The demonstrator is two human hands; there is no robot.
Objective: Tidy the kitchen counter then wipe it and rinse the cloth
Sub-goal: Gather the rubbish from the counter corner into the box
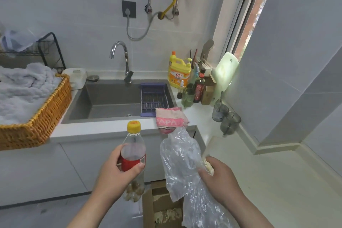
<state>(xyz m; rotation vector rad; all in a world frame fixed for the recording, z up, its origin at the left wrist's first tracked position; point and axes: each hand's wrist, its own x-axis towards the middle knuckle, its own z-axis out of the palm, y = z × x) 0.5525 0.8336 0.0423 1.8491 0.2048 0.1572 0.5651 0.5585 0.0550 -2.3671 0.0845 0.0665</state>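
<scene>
L. hand (118, 168) wraps round near-empty bottle (133, 146), R. hand (220, 177) clutches crumpled clear plastic bag (181, 163); both held off the table (92, 129) over a cardboard box (162, 205), prob. for binning. Pink cloth (171, 119) lies at table's near edge, right of sink (111, 96), unused.

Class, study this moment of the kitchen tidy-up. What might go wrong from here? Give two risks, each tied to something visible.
1. The pink cloth hangs over the counter edge near the plastic bag; a swing of the bag may drag it off.
2. The right hand grips the bag and the left hand the bottle, so neither is free to catch anything.
</scene>
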